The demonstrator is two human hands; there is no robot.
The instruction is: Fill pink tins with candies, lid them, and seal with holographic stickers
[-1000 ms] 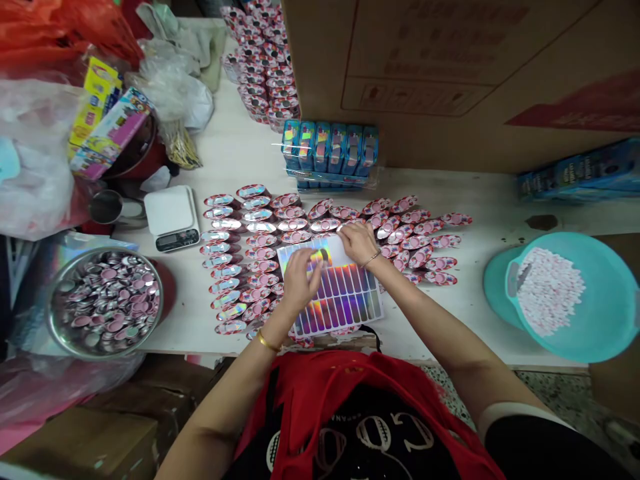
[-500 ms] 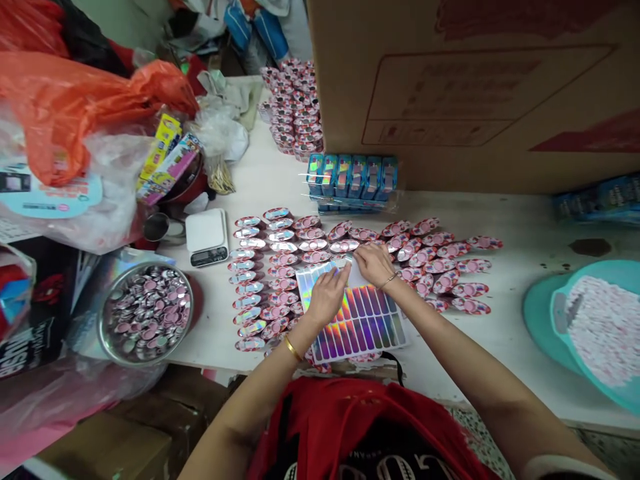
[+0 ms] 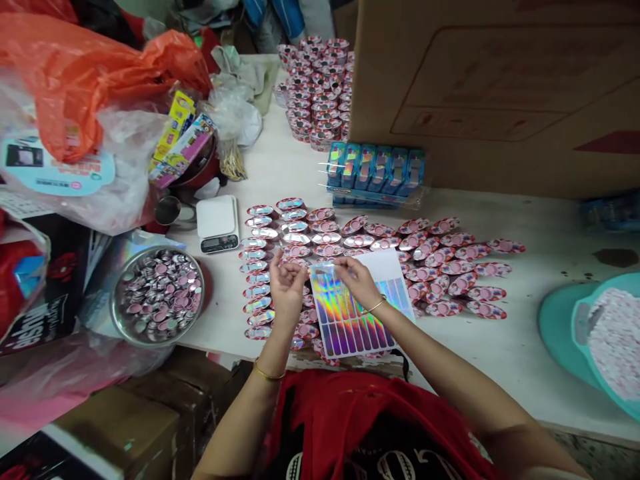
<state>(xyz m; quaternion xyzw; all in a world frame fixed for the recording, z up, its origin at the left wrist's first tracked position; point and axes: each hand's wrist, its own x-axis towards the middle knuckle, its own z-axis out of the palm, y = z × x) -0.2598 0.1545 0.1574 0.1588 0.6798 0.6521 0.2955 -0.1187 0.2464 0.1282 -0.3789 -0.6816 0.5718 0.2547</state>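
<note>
A sheet of shiny rainbow stickers (image 3: 350,327) lies over rows of small pink and red oval containers (image 3: 325,238). My right hand (image 3: 359,283) is over the sheet's upper part, its thumb and forefinger closed at the top edge; what they pinch is too small to name. Just off the sheet's upper left corner, my left hand (image 3: 289,283) is turned partly palm up, fingers curled, with thumb and forefinger close together; anything between them is too small to make out. Silvery strips top the containers in the left columns, while those farther right show pink round centres.
To the left are a steel bowl (image 3: 157,297) of small round pieces, a white scale (image 3: 218,223) and plastic bags (image 3: 80,100). Blue packs (image 3: 375,170) stand before a large cardboard box (image 3: 480,87). A turquoise basin (image 3: 565,320) sits at the right. More containers (image 3: 317,93) stand behind.
My left hand has moved left off the sheet and turned partly palm up. My right hand has shifted slightly left and down over the sheet. The camera view has shifted.
</note>
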